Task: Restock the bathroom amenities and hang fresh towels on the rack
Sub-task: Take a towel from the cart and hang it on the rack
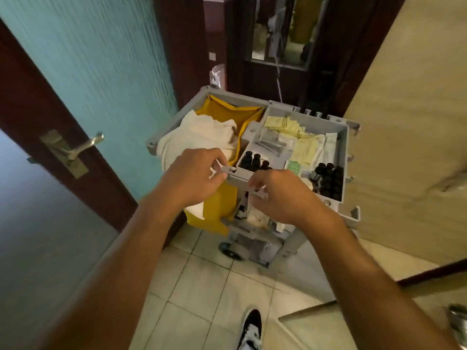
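Cart stands below left hand and right hand, each pinching a small item.

Shoe cut by bottom edge, shiny object blurred at right edge, packets with unreadable print

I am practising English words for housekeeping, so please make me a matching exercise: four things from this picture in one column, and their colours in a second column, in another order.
Things:
1 towels
2 linen bag
3 small bottles
4 door handle

Colours:
A dark
B metallic
C white
D yellow

Pairs: 1-C, 2-D, 3-A, 4-B
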### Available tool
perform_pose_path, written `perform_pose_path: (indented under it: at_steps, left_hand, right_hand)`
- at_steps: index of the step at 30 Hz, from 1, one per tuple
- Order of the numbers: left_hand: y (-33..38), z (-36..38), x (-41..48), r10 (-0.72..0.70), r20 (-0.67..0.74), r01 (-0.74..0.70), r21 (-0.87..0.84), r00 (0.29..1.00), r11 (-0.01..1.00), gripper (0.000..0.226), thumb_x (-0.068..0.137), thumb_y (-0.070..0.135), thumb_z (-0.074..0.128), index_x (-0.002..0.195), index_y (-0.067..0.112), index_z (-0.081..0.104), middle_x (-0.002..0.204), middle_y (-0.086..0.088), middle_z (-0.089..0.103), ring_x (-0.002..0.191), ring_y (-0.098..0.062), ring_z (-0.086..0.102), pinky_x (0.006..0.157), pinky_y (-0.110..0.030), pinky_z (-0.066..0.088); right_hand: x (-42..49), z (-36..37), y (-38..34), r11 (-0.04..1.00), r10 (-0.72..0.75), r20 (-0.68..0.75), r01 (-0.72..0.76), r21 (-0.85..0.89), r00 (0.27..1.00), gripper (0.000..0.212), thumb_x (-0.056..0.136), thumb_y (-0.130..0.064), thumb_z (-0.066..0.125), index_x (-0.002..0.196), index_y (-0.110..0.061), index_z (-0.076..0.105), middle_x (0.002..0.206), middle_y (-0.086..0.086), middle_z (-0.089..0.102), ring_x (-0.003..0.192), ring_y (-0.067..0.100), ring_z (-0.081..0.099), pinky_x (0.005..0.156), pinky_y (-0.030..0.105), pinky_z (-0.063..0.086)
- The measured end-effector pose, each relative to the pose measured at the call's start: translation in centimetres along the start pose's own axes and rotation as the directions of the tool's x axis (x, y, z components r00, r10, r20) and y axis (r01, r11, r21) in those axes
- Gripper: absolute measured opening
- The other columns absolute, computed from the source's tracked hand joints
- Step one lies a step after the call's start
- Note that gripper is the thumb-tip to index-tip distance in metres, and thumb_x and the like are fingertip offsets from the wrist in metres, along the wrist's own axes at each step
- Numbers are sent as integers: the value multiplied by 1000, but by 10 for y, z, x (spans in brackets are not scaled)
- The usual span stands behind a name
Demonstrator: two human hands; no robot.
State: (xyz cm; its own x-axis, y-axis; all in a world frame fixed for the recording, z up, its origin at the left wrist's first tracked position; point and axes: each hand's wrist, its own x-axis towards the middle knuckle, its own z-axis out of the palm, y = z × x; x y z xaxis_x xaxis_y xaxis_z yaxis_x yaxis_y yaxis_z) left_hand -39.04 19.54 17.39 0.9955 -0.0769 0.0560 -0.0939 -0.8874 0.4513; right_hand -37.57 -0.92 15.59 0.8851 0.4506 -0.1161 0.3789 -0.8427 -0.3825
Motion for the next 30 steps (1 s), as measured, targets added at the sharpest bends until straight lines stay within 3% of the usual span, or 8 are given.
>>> perform_pose_path:
  at_steps: [6,10,15,24,30]
  left_hand:
    - [19,39,78,113,117,-115,9,987,993,25,92,30,70,117,27,65,107,4,71,93,-15,68,86,-37,58]
    - [34,50,132,186,163,-197,52,969,979,22,91,31,70,113,28,65,103,6,71,89,-13,64,79,-33,56]
    - [45,50,181,250,178,-262,46,952,964,22,92,30,68,114,27,66,102,8,68,89,-10,64,81,-33,56]
    - [21,52,232,246,204,-257,28,947,966,22,93,28,68,114,31,65,100,13,65,88,-7,63,73,-23,50]
    - [-41,48,252,195,230,-208,33,953,978,22,93,31,68,114,28,65,105,6,70,90,-12,65,83,-37,58]
  right_hand:
    - [34,4,52,989,135,-70,-129,74,988,32,89,-32,67,121,-28,65,113,-2,70,101,24,66,83,42,58]
    - [57,-2,76,969,205,-85,-191,155,975,33,90,-31,66,122,-24,66,114,2,71,100,26,66,83,43,58]
    - [73,-15,99,945,270,-113,-241,220,956,32,91,-30,66,123,-26,66,119,-3,70,104,20,67,87,42,58]
    - [107,-19,120,912,351,-104,-315,263,930,30,94,-31,66,123,-26,66,119,-8,70,103,14,66,90,38,57]
    - [157,-2,95,923,317,-70,-290,254,946,27,94,-31,65,121,-24,68,114,-6,70,99,17,66,87,39,57]
